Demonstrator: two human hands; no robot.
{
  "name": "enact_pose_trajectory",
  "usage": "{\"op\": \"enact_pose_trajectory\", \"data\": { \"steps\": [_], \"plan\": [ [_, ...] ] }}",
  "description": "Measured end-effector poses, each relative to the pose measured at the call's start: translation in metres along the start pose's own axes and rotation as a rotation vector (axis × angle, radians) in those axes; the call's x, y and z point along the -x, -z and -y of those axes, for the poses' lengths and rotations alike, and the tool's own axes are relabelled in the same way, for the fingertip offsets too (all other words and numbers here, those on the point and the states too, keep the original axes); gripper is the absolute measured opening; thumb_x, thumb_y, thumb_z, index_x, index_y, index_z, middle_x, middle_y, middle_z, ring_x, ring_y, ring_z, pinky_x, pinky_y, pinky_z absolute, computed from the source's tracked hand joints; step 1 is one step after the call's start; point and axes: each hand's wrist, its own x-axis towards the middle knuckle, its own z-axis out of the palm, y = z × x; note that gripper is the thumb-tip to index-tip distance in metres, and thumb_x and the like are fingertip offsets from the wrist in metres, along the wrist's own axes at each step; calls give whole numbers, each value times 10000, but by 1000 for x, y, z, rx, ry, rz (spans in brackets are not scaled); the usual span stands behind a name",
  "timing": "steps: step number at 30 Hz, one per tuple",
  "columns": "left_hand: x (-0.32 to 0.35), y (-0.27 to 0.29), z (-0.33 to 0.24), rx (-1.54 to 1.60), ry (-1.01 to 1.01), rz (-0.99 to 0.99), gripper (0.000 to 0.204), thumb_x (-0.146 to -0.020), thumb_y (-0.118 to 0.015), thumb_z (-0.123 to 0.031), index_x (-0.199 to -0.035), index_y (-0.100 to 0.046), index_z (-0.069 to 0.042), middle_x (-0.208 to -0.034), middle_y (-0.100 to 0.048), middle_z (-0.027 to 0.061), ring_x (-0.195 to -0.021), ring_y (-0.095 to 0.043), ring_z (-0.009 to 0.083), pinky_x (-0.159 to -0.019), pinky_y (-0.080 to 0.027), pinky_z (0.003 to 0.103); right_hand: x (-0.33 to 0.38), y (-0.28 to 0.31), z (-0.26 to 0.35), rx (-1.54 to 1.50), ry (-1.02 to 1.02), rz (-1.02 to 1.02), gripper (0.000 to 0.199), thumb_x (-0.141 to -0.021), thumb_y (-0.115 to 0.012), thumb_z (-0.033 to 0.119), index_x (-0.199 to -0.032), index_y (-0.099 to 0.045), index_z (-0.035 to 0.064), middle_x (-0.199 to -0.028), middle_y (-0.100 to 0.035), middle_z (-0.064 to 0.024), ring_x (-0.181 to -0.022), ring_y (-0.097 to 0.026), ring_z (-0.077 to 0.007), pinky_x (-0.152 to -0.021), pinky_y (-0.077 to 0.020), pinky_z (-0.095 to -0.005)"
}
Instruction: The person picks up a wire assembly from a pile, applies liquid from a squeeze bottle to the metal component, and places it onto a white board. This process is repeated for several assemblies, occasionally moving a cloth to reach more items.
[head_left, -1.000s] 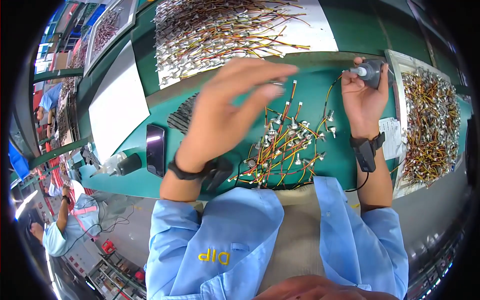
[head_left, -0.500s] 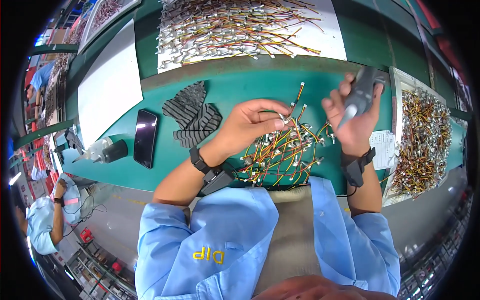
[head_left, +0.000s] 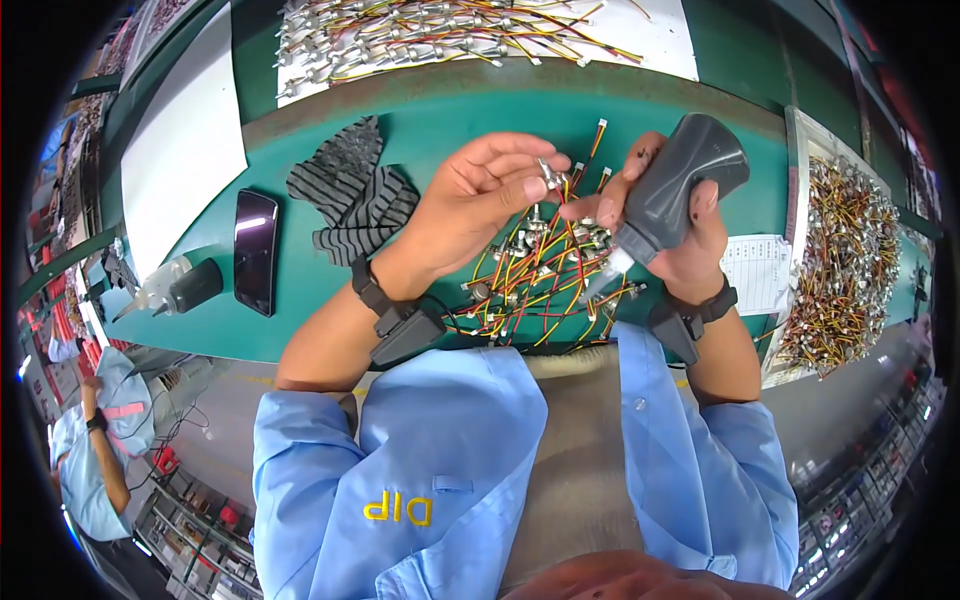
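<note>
As rows of wired metal parts fill a white sheet (head_left: 668, 62) beyond it, a green worktop (head_left: 420, 115) spreads before a worker in a pale blue jacket (head_left: 440, 430), flanked by a loaded tray (head_left: 815, 135) at right and a bare white panel (head_left: 190, 150) at left. A loose pile of wired parts (head_left: 560, 265) lies in front of the worker, with a striped cloth (head_left: 365, 200) and a dark phone (head_left: 256, 250) to its left. The right hand (head_left: 692, 255) is wrapped around a dark grey squeeze bottle (head_left: 680, 170), tipped so its long axis slants from the base at upper right to a nozzle (head_left: 605, 278) aimed down and left over the pile. The left hand (head_left: 475, 195) pinches a single metal part (head_left: 548, 175) between thumb and fingers. That part sits between the two hands, at the left fingertips and just up and left of the right hand's outstretched fingers, its long axis leaning from upper left to lower right; the nozzle stands apart, below it and to the right.
</note>
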Motion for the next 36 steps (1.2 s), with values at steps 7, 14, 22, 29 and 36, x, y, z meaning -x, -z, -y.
{"op": "enact_pose_trajectory", "data": {
  "steps": [7, 14, 22, 29, 36],
  "plan": [
    [2, 0, -1, -81, 29, 6, 300, -912, -593, 11, -1210, -565, -3, -1158, -635, 126, -1073, -599, 153, -945, -479, 293, 3, 3, 8, 406, 251, -350, 662, -871, -478, 679, -1161, -450, 84, -971, -636, -150, -858, -624, -289, -812, -499, -419],
    [3, 3, -1, -129, 51, 28, 293, -905, -604, 5, -1196, -584, -19, -1138, -626, 107, -1052, -590, 150, -938, -467, 290, 4, 3, 6, 427, 326, -376, 655, -865, -508, 664, -1161, -466, 81, -1036, -632, -174, -888, -588, -265, -762, -493, -378],
    [4, 5, 0, -136, 38, 30, 287, -886, -641, -6, -1171, -609, 1, -1103, -654, 103, -1015, -618, 139, -891, -500, 272, 5, 4, 5, 501, 275, -306, 659, -852, -548, 645, -1155, -465, 66, -1028, -627, -192, -918, -592, -275, -825, -487, -432],
    [4, 5, -2, -149, 59, 25, 286, -877, -649, -1, -1161, -614, -6, -1100, -650, 103, -1009, -616, 144, -886, -495, 278, 5, 4, 6, 440, 310, -335, 647, -829, -645, 564, -1131, -460, 22, -989, -616, -199, -946, -620, -319, -803, -528, -458],
    [5, 6, -3, -143, 95, 28, 292, -877, -641, 8, -1165, -607, -18, -1107, -642, 106, -1030, -604, 160, -919, -474, 299, 7, 3, 6, 480, 281, -340, 673, -828, -594, 635, -1152, -464, 59, -1023, -624, -209, -924, -592, -288, -832, -485, -440]
  ]
}}
